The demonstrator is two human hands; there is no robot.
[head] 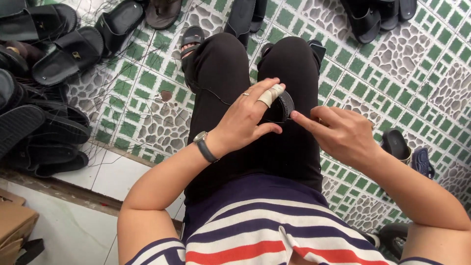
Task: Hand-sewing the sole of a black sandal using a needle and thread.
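We saw the left hand raised over the lap, wrist bent, fingers curled around a black sandal piece that sat on the right thigh. Its grip was closed on that piece, thumb underneath, one finger wrapped in pale tape, a ring on another. A dark watch sat on the left wrist. The right hand came in from the right, forearm angled across the body, index finger stretched out with its tip touching or just beside the piece's edge. We could not tell if the right hand pinched anything; the other fingers were loosely folded, and a thin thread or needle there was too small to make out.

The piece was held above the black trousers, between both hands, mostly hidden by the left fingers.

A pile of black sandals crowded the left side, touching one another, near the left knee. More sandals lay at the top right edge, well apart from the hands. Another sandal lay just beyond the right forearm. Green and white floor tiles stayed bare to the right of the knees and between the left knee and the pile, with loose black threads scattered there. A cardboard box sat at the lower left corner.
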